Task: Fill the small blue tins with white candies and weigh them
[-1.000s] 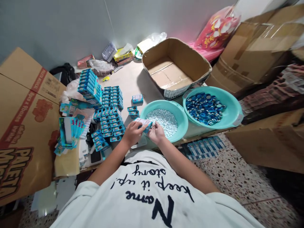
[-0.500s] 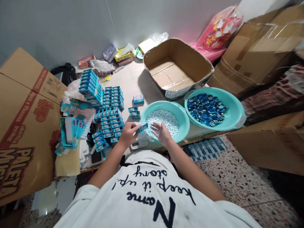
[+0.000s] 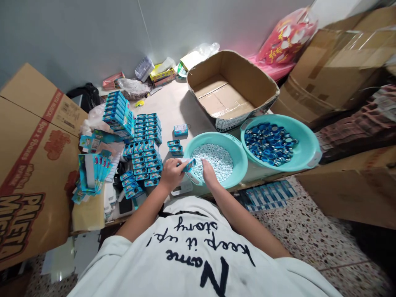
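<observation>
- Brown cardboard carton [image 3: 37,144], red-printed, at 9 o'clock on a dial centred on the view.
- Blue printed packaging [image 3: 102,168], fanned out just below 9 o'clock.
- Stack of blue boxes [image 3: 116,117], between 9 and 10 o'clock.
- Rows of blue boxes [image 3: 146,159], at 9 o'clock on the pale table [image 3: 171,101].
- Left hand [image 3: 171,173], at 8 o'clock; fingers clamped on a small blue box.
- Small blue box [image 3: 189,165], at 7 o'clock; tilted, over the near-left rim of the turquoise bowl [image 3: 241,161].
- Right hand [image 3: 209,173], at 5 o'clock, within the bowl's outline; thumb raised, other fingers hidden. Together, apart or closed on anything: cannot tell.
- Pale pellets [image 3: 218,156], inside that bowl, toward 4 o'clock.
- Open cardboard box [image 3: 216,99], at 1 o'clock.
- Second turquoise bowl [image 3: 306,150], at 3 o'clock, holding blue discs [image 3: 269,142].
</observation>
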Demonstrator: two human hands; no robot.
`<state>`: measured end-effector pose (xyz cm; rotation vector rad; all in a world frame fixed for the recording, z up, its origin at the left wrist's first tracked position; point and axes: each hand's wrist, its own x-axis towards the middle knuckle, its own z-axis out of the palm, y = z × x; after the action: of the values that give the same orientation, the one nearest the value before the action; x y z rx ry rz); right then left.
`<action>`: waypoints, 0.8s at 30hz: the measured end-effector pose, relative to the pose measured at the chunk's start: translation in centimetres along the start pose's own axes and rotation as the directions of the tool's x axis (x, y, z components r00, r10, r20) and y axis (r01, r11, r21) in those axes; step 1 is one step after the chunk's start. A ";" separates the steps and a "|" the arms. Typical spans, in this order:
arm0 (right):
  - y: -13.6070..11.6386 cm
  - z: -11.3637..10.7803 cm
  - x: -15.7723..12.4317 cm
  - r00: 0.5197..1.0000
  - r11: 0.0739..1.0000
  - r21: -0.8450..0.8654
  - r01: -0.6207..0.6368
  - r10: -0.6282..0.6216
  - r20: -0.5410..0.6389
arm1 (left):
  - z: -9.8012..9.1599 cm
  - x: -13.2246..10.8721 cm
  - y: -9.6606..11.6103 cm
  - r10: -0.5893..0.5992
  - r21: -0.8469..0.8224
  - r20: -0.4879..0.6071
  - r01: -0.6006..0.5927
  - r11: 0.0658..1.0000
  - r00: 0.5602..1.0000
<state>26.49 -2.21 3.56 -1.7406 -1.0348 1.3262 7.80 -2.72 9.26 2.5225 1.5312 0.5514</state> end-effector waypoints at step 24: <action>4.1 -2.1 -1.2 0.950 0.613 -0.760 0.214 -0.313 0.015 | 3.7 -4.2 -5.1 -0.461 -0.008 0.090 0.464 0.886 0.883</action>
<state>29.11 -5.26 0.88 -2.0867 -1.8785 0.5835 3.23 -3.77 3.28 2.0124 1.9812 0.3816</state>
